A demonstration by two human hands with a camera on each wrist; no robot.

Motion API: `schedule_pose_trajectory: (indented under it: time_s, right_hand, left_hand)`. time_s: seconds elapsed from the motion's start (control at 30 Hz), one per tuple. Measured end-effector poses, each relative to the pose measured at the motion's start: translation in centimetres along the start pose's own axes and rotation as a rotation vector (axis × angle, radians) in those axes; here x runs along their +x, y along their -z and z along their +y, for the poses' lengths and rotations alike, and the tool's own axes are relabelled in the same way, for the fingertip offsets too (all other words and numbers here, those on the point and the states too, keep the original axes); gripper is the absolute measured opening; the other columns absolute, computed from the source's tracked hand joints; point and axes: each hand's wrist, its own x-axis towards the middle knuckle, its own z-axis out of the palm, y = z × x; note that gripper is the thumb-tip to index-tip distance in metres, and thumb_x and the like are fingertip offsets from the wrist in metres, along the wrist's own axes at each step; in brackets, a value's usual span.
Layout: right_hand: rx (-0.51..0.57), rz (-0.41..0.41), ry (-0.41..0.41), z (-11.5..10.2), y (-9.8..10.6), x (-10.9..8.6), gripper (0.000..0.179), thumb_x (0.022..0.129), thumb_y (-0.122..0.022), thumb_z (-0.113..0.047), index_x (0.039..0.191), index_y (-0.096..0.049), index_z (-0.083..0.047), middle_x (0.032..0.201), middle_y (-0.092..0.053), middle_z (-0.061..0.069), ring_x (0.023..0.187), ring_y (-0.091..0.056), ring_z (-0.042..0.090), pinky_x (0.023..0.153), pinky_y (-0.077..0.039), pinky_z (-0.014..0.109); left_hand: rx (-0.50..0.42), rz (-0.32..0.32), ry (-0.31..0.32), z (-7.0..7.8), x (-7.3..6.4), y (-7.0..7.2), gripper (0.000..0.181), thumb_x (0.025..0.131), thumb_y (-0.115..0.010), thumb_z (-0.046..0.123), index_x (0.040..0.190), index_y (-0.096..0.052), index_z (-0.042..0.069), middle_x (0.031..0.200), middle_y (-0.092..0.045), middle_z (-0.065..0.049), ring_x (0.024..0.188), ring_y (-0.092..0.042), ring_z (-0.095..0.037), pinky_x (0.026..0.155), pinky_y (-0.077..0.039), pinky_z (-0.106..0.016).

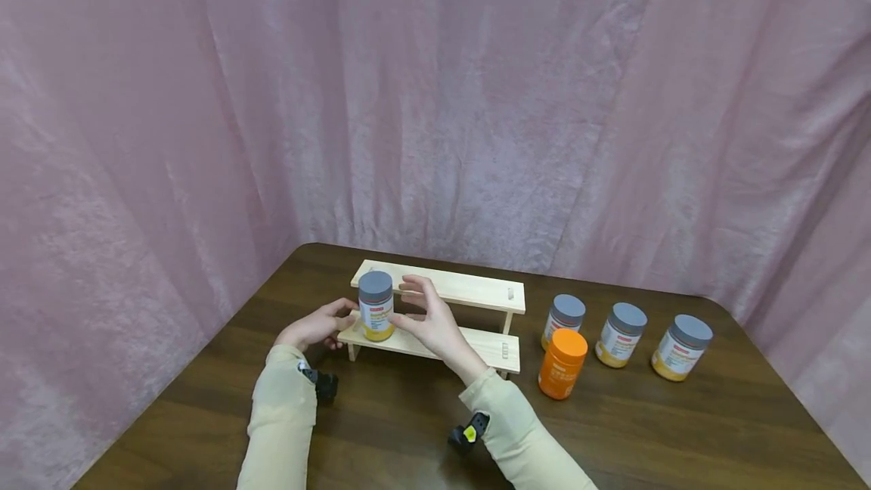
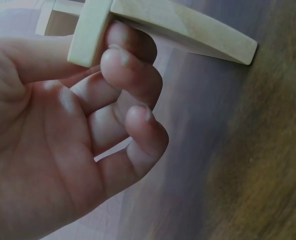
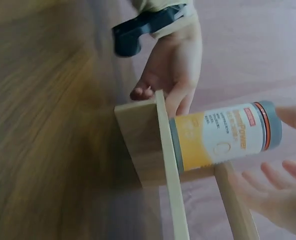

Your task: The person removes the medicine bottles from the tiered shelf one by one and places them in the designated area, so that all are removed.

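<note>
A two-step wooden rack [image 1: 476, 346] stands on the table. My left hand [image 1: 318, 325] pinches the left end of its lower step; in the left wrist view the thumb lies on one face of the board [image 2: 90, 35] and curled fingers on the other. Upright on that step, near the left end, is a supplement jar [image 1: 376, 316] with a grey lid and a white and yellow label. My right hand [image 1: 435, 324] is just right of this jar, fingers spread and loosely bent. In the right wrist view a gap shows between those fingers and the jar's side.
Right of the rack stand three similar grey-lidded jars [image 1: 621, 335] and one orange jar [image 1: 562, 364]. The rack's upper step [image 1: 463, 286] rises behind the lower one. A pink curtain [image 1: 435, 97] hangs behind the brown table [image 1: 395, 429].
</note>
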Motion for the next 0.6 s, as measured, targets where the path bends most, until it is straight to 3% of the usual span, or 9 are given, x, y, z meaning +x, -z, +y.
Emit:
schedule_pose_trajectory:
  time_s: [0.27,0.6]
  right_hand:
    - [0.068,0.049,-0.105,-0.8,-1.4,1.8,0.071,0.086,-0.074,-0.019,0.145,-0.035,-0.014,0.145,-0.045,0.013,0.131,-0.048,0.037,0.103,-0.045,0.051]
    - [0.014,0.071,-0.065,-0.5,-3.2,2.6,0.07,0.084,-0.076,-0.015,0.143,-0.038,-0.011,0.142,-0.047,0.014,0.127,-0.049,0.037,0.104,-0.041,0.057]
  left_hand:
    - [0.0,-0.001,-0.009,0.1,0.1,0.3,0.034,0.101,-0.046,0.014,0.131,-0.041,-0.001,0.074,-0.051,-0.002,0.057,-0.052,-0.012,0.053,-0.044,-0.024]
    - [-0.014,-0.02,0.001,-0.1,0.1,0.3,0.033,0.102,-0.045,0.016,0.131,-0.04,0.0,0.076,-0.053,-0.001,0.058,-0.052,-0.011,0.054,-0.045,-0.023]
